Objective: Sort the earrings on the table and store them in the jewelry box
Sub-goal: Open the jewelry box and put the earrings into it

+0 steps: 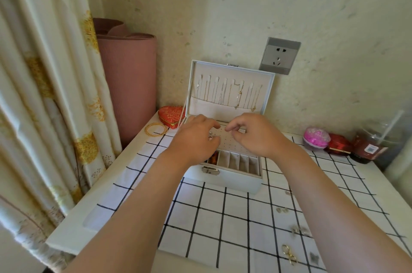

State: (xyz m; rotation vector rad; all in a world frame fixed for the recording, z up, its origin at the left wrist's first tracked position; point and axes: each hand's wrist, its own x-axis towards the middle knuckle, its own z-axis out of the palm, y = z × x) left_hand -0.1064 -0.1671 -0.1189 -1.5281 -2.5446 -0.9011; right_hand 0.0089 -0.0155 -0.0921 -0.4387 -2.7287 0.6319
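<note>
A white jewelry box (225,180) stands open on the checked cloth, its lid (229,85) upright with several thin necklaces hanging inside. Both hands hover over its perforated earring panel (227,138). My left hand (196,138) rests its curled fingers on the panel's left part, over small studs. My right hand (252,134) has thumb and forefinger pinched together above the panel; what they pinch is too small to see. Several earrings lie on the cloth at the right: a pale pair (282,210), another pair (299,230) and gold hoops (289,252).
A red heart-shaped box (170,115) and gold bangles (156,130) lie left of the jewelry box. A pink ball container (316,136), a red case (338,144) and a dark jar (370,145) stand at the right. A curtain and rolled pink mat (129,85) flank the left edge.
</note>
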